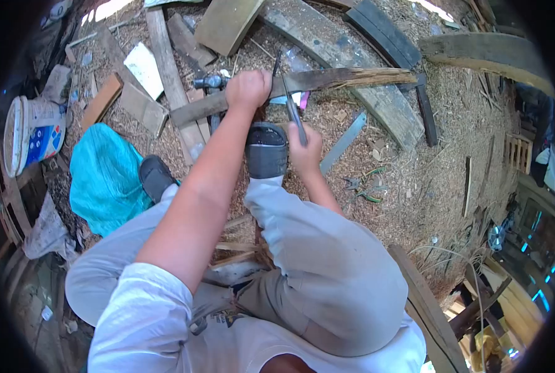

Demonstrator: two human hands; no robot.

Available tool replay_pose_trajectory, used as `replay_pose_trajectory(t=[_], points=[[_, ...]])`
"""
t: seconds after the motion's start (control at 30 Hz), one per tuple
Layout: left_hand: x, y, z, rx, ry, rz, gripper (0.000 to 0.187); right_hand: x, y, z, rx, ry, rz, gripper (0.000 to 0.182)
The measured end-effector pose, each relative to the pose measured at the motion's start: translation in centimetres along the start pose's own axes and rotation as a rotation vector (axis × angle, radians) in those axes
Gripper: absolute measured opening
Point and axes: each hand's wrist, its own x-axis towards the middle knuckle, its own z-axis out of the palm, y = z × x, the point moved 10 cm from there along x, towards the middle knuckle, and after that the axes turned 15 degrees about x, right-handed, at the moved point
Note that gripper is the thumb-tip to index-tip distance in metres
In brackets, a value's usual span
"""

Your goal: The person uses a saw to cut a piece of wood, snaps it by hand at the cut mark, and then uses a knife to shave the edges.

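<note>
A long weathered board (203, 110), splintered toward its right end, lies crosswise ahead of me. My left hand (247, 90) is closed over the board, its fingers wrapped around the far edge. My right hand (305, 148) is closed on the handle of a narrow-bladed hand tool (292, 107), whose blade reaches forward across the board, just right of my left hand. The exact kind of tool I cannot tell. My dark shoe (266, 152) sits between both hands, close to the board's near edge. A hammer (210, 82) shows its head just beyond the board, left of my left hand.
Pliers (366, 186) and a flat pale-blue metal strip (345, 143) lie on the shavings at right. Thick planks (327, 37) and a dark beam (383, 32) lie ahead. At left are a turquoise sack (106, 177), a white bucket (38, 133) and several wood offcuts.
</note>
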Motion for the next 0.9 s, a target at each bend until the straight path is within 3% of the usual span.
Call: replay_pose_trajectory(t=[0.1, 0.2, 0.3, 0.43, 0.53, 0.63, 0.73, 0.83, 0.9], points=[[0.1, -0.1, 0.4, 0.021, 0.077, 0.009, 0.054, -2.0, -1.0, -1.2, 0.008, 0.065, -0.024, 0.028], [0.6, -0.2, 0.3, 0.039, 0.052, 0.004, 0.055, -9.3, 0.9, -3.6, 0.047, 0.057, 0.114, 0.029], [0.1, -0.3, 0.4, 0.014, 0.059, -0.016, 0.054, -5.4, 0.3, -1.7, 0.031, 0.054, -0.001, 0.032], [0.0, -0.1, 0.3, 0.019, 0.048, 0.007, 0.053, 0.2, 0.2, -0.1, 0.056, -0.012, 0.039, 0.036], [0.4, -0.1, 0.0, 0.032, 0.078, 0.003, 0.054, -6.8, 1.8, -3.3, 0.041, 0.046, 0.078, 0.031], [0.3, -0.2, -0.2, 0.045, 0.031, -0.01, 0.054, -7.3, -0.1, -3.0, 0.094, 0.109, 0.069, 0.029], [0.2, -0.1, 0.2, 0.015, 0.008, -0.005, 0.055, 1.0, -0.4, 0.3, -0.06, 0.005, -0.023, 0.032], [0.1, -0.1, 0.6, 0.022, -0.053, 0.003, 0.057, -1.3, -1.3, -0.4, 0.004, 0.046, -0.044, 0.033], [0.4, -0.2, 0.4, 0.006, -0.032, -0.006, 0.057, -7.6, 1.6, -3.0, 0.036, 0.09, 0.005, 0.033]])
